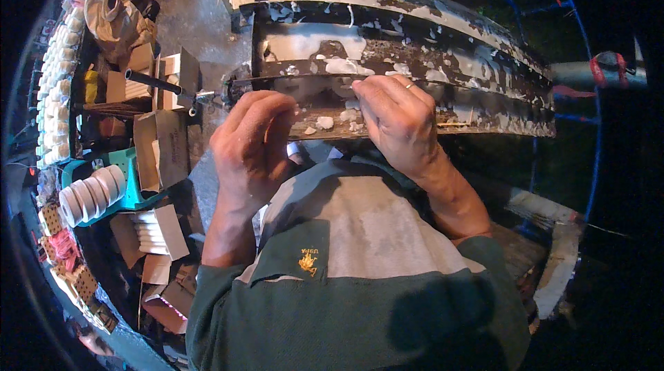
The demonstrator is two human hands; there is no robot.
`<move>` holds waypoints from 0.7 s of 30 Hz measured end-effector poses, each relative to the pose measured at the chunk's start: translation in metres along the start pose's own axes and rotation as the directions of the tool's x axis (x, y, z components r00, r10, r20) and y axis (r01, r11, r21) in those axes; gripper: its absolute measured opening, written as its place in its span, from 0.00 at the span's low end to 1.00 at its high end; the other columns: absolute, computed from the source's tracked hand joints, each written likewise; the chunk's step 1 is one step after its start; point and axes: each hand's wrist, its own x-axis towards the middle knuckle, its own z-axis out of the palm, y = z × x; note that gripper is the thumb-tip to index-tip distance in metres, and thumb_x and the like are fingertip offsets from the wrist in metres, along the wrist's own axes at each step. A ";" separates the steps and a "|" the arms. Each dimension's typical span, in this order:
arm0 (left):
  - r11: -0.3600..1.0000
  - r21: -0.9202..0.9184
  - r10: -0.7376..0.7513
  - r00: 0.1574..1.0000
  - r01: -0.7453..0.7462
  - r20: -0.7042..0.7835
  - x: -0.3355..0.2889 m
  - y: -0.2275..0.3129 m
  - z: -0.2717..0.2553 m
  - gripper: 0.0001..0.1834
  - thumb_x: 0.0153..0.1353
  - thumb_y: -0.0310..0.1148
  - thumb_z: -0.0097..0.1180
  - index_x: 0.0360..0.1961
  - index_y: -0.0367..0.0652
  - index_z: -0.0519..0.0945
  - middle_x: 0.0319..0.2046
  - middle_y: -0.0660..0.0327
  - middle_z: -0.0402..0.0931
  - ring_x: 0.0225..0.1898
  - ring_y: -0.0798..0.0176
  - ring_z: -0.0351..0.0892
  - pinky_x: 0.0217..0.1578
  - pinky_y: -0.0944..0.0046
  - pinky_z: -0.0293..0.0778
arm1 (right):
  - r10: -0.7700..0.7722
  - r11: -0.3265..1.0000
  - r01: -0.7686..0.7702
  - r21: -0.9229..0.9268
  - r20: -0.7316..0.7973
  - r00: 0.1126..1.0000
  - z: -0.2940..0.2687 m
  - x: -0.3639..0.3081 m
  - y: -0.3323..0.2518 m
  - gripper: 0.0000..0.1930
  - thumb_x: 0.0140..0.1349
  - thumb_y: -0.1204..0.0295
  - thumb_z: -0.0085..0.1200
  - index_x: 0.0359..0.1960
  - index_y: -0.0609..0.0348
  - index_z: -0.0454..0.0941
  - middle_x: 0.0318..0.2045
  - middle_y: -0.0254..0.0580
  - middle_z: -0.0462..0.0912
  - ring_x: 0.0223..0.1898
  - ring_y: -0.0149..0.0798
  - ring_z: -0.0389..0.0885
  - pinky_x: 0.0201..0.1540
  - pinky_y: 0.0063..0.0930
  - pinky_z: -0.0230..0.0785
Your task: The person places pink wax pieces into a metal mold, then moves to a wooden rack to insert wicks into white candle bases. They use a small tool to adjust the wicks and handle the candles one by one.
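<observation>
My left hand (252,139) is raised at the near left end of a long dark metal rack (387,46), its fingers curled together. Further right, my right hand (401,113), with a ring on one finger, bends over the near bars, thumb and fingertips pinched. Whatever either hand may hold is too small or hidden to make out. White wax-like crust (346,66) coats the rack's parallel bars in patches. Between my hands, pale lumps (324,122) lie on a brown, crusted ledge.
Left of the rack, a dark tube handle (153,83) sticks out. Cardboard boxes (160,149), some with white candle-like sticks (153,232), stand along the left. White rolls (93,196) rest on a teal stool (131,167). A pale pipe (577,72) and blue bars (595,156) are at right.
</observation>
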 end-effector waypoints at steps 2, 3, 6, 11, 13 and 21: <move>1.000 -0.001 0.015 1.000 -0.015 0.014 0.000 -0.006 -0.001 0.10 0.58 0.16 0.63 0.42 0.34 0.83 0.38 0.51 0.84 0.40 0.54 0.86 0.41 0.62 0.79 | 0.014 0.998 -0.012 -0.058 0.040 0.999 0.002 0.002 -0.005 0.10 0.53 0.82 0.67 0.39 0.64 0.85 0.36 0.45 0.86 0.35 0.47 0.86 0.39 0.37 0.79; 0.999 0.002 0.032 0.999 -0.032 0.020 0.000 -0.007 -0.001 0.10 0.58 0.16 0.63 0.42 0.35 0.83 0.38 0.51 0.84 0.39 0.53 0.86 0.40 0.61 0.79 | 0.024 0.996 -0.019 -0.087 0.060 0.998 0.003 0.004 -0.008 0.10 0.53 0.81 0.67 0.38 0.63 0.84 0.36 0.45 0.86 0.35 0.47 0.86 0.38 0.37 0.79; 0.997 0.008 0.078 0.996 -0.078 0.035 0.001 -0.011 -0.001 0.11 0.58 0.16 0.63 0.41 0.35 0.83 0.38 0.50 0.84 0.38 0.50 0.86 0.40 0.59 0.80 | 0.030 0.967 -0.004 -0.255 0.099 0.995 0.008 0.012 -0.017 0.06 0.52 0.75 0.60 0.32 0.58 0.79 0.27 0.42 0.76 0.29 0.45 0.81 0.30 0.41 0.76; 0.994 -0.003 0.107 0.993 -0.107 0.052 0.002 -0.016 -0.002 0.09 0.59 0.17 0.64 0.41 0.36 0.83 0.37 0.50 0.84 0.37 0.49 0.87 0.38 0.56 0.81 | 0.042 0.896 0.043 -0.442 0.181 0.983 0.002 0.020 -0.031 0.04 0.51 0.71 0.58 0.27 0.57 0.78 0.26 0.40 0.76 0.28 0.41 0.81 0.27 0.38 0.75; 0.992 -0.011 0.125 0.991 -0.125 0.050 0.002 -0.019 -0.002 0.09 0.60 0.18 0.65 0.41 0.36 0.83 0.37 0.50 0.84 0.37 0.49 0.87 0.38 0.56 0.81 | 0.036 0.880 0.082 -0.468 0.238 0.971 0.002 0.022 -0.034 0.04 0.51 0.72 0.57 0.27 0.57 0.77 0.26 0.40 0.76 0.28 0.41 0.82 0.28 0.37 0.75; 0.978 -0.052 0.204 0.978 -0.201 0.037 0.003 -0.022 -0.003 0.12 0.55 0.15 0.65 0.39 0.37 0.83 0.36 0.52 0.82 0.36 0.49 0.85 0.34 0.55 0.80 | 0.078 0.969 -0.018 -0.248 0.236 0.969 0.012 0.017 -0.027 0.07 0.54 0.73 0.59 0.33 0.60 0.82 0.27 0.42 0.78 0.32 0.46 0.83 0.35 0.41 0.79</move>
